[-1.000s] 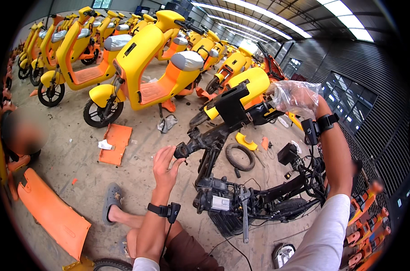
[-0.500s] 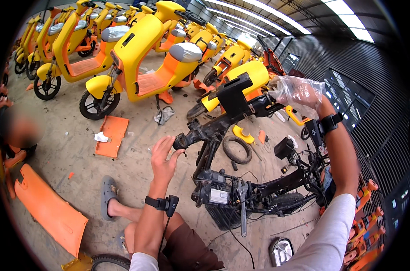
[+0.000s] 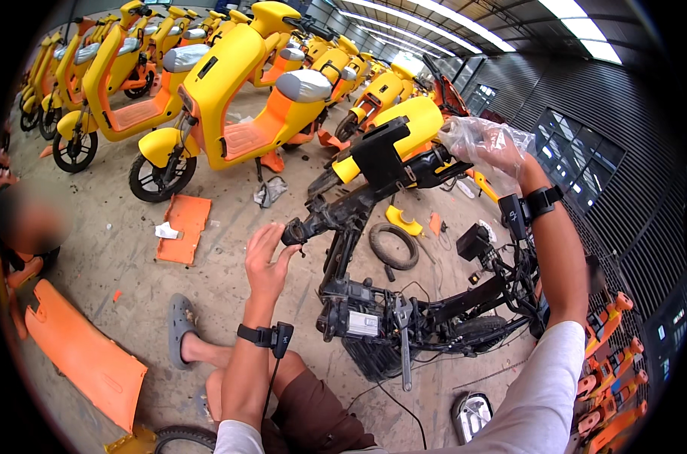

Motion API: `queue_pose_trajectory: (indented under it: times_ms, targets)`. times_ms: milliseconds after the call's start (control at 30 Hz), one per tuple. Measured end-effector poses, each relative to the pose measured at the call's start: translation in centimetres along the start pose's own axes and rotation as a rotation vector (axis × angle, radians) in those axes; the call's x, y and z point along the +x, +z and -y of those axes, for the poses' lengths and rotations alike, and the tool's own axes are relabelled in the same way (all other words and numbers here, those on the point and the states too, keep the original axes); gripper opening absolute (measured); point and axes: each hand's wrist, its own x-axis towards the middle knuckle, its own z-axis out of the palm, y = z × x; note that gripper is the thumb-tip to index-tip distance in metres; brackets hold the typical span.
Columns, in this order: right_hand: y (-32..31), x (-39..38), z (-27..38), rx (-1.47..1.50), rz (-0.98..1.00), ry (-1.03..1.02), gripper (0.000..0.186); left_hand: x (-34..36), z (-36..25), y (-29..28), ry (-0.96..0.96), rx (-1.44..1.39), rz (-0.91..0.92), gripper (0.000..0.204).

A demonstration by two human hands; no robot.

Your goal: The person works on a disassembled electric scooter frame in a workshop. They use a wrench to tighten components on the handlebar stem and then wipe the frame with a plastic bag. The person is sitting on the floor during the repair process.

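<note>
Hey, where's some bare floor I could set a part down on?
The best patch is the concrete floor bordered by the flat orange panel, the long curved orange panel and the grey clog; a small orange fragment lies there. It's crowded around the stripped black scooter frame, with the adjustable wrench and loose tire.

Kit check: pale grey sleeves at 4 and 7 o'clock, black wrist straps at 3 and 7, each with a boxy black module with small white marking, thin black cable off the 7 o'clock one, dark brown shorts at 6, grey clog at 8.
</note>
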Motion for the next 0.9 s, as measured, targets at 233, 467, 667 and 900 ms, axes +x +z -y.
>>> queue_pose_trajectory:
  times_ms: [233,467,667,900]
  targets:
    - [0.5,1.4,-0.8,-0.092,-0.069,-0.076,0.059,0.1,0.0,0.0,0.008,0.000,-0.001,0.045]
    - [0.6,1.2,0.1,-0.153,-0.077,-0.141,0.055,0.2,-0.1,-0.2,-0.010,-0.011,0.009,0.045]
    - [1.6,1.3,1.8,-0.344,-0.126,-0.149,0.063,0.2,-0.1,-0.1,0.020,-0.017,-0.011,0.045]
    - [0.9,1.4,1.3,-0.071,-0.095,-0.139,0.057,0.2,-0.1,-0.3,0.016,0.005,0.002,0.043]
